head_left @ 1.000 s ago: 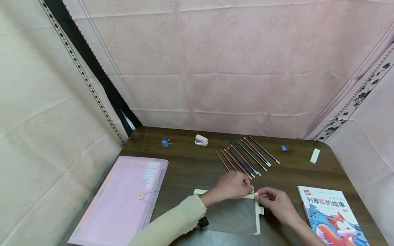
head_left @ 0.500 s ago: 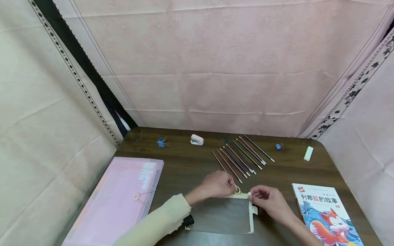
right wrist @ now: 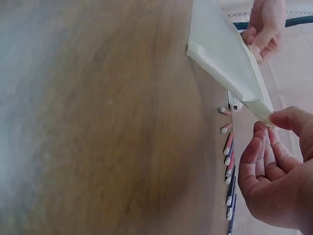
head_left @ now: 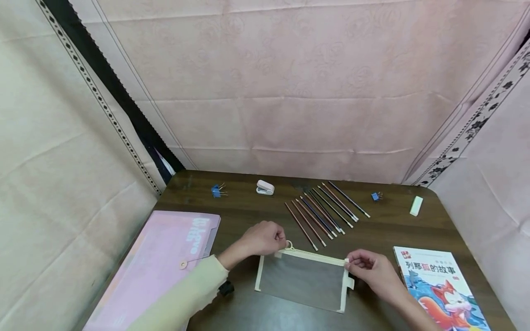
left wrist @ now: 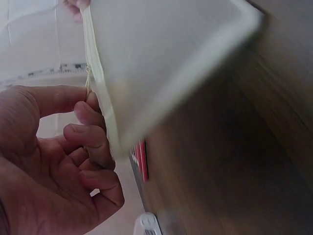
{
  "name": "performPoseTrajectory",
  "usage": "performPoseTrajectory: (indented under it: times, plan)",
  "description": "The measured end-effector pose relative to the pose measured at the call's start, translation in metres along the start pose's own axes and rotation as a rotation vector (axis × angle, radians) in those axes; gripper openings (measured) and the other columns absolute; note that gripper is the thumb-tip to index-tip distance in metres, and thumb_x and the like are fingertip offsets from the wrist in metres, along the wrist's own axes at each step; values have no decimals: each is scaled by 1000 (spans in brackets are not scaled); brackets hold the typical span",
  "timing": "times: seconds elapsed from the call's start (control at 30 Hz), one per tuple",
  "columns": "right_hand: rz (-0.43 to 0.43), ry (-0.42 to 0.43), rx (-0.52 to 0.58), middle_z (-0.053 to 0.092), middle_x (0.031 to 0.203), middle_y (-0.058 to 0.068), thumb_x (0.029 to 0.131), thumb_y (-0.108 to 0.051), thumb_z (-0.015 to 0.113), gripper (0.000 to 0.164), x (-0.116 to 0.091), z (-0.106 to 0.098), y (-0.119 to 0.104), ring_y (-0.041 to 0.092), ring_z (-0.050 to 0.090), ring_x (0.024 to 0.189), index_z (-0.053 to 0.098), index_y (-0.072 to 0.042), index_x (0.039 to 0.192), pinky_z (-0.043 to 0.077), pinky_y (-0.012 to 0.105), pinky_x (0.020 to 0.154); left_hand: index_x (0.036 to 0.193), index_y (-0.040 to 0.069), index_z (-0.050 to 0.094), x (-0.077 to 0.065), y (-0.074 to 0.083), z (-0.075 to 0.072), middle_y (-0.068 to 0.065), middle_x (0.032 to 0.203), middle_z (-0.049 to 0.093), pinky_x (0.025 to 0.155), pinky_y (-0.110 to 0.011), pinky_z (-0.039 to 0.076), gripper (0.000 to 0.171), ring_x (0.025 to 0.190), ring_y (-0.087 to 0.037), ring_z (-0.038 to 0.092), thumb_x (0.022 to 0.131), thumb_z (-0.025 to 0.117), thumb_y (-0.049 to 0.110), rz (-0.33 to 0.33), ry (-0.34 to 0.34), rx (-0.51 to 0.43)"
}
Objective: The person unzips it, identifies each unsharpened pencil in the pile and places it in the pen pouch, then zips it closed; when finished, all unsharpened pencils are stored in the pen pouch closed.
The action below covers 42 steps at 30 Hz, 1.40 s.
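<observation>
A see-through mesh zipper pouch (head_left: pixel 304 280) with cream edging hangs between my two hands at the front of the table. My left hand (head_left: pixel 265 238) pinches the zipper pull by its ring at the pouch's upper left. In the left wrist view thumb and index finger (left wrist: pixel 90 112) meet at the pull, the other fingers curled. My right hand (head_left: pixel 372 271) pinches the top right corner, just above a small side tab. The right wrist view shows thumb and fingertips of that hand (right wrist: pixel 279 166) on the corner, with the zipper edge stretched toward the left hand.
Several pencils (head_left: pixel 323 214) lie side by side behind the pouch. A pink folder (head_left: pixel 161 266) lies left, a picture-covered book (head_left: pixel 443 289) right. Along the back are a blue binder clip (head_left: pixel 216 191), a white stapler (head_left: pixel 265 187), another blue clip (head_left: pixel 376 196) and a pale eraser (head_left: pixel 416 206).
My left hand has slid left along the pouch's top edge with the zipper pull, from near the right corner to the left end. The right hand keeps its hold on the corner.
</observation>
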State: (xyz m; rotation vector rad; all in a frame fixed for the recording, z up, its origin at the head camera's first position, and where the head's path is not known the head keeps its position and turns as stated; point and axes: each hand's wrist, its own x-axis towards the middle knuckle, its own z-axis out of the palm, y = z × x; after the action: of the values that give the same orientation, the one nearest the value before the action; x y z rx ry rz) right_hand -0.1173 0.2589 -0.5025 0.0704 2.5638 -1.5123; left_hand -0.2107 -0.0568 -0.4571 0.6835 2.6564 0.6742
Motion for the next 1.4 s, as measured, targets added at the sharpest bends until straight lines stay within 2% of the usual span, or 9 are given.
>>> performPoseTrajectory:
  times: [0.13, 0.4, 0.77, 0.83, 1.0, 1.17, 1.3, 1.4]
  plan:
    - [11, 14, 1, 70, 86, 2, 82, -37, 75, 27, 1, -2, 4, 9, 61, 72, 68, -15, 97, 50, 24, 64, 72, 24, 64, -7, -16, -6, 10, 62, 55, 51, -25, 39, 19, 53, -8, 50, 89, 63, 33, -12, 10, -38]
    - [2, 2, -8, 69, 87, 3, 82, -38, 74, 29, 1, -2, 6, 9, 61, 73, 67, -15, 98, 50, 24, 64, 73, 23, 64, -20, -37, -14, 9, 63, 55, 53, -26, 41, 17, 56, -9, 51, 88, 63, 31, -35, 22, -95]
    - [-53, -33, 39, 70, 86, 5, 83, -30, 74, 24, -3, 1, 3, 7, 60, 70, 67, -10, 96, 49, 24, 60, 75, 23, 66, -30, -51, -24, 9, 63, 57, 55, -27, 41, 15, 57, -9, 51, 88, 64, 30, -71, 44, -134]
    - [-44, -33, 34, 70, 85, 4, 82, -31, 75, 24, -3, 2, 2, 7, 60, 69, 68, -12, 94, 50, 24, 61, 75, 23, 66, -32, -52, -27, 9, 63, 57, 56, -27, 41, 15, 58, -9, 50, 88, 65, 30, -78, 60, -126]
    - [-17, -67, 3, 71, 84, 2, 81, -34, 76, 24, -3, 5, 2, 8, 61, 70, 69, -15, 94, 52, 27, 60, 72, 27, 63, -35, -53, -34, 9, 63, 57, 53, -29, 40, 17, 57, -11, 51, 87, 64, 33, -132, 114, -9]
    - [-38, -83, -3, 71, 83, 2, 80, -32, 76, 21, -2, 9, 1, 8, 62, 69, 69, -16, 93, 53, 31, 57, 70, 28, 60, -35, -50, -38, 9, 62, 56, 51, -31, 38, 18, 55, -11, 51, 87, 63, 33, -151, 193, 76]
    - [-65, -76, 27, 71, 81, 3, 81, -31, 76, 21, 0, 12, 3, 8, 62, 67, 69, -14, 93, 53, 32, 56, 71, 27, 59, -33, -49, -38, 9, 59, 54, 50, -30, 37, 17, 53, -12, 49, 87, 61, 29, -143, 259, 121]
    - [-68, -82, 85, 71, 80, 6, 83, -29, 74, 23, 0, 16, 3, 10, 65, 66, 66, -10, 94, 55, 34, 58, 73, 27, 59, -31, -49, -37, 9, 60, 54, 50, -30, 36, 15, 52, -11, 48, 88, 60, 29, -152, 297, 106]
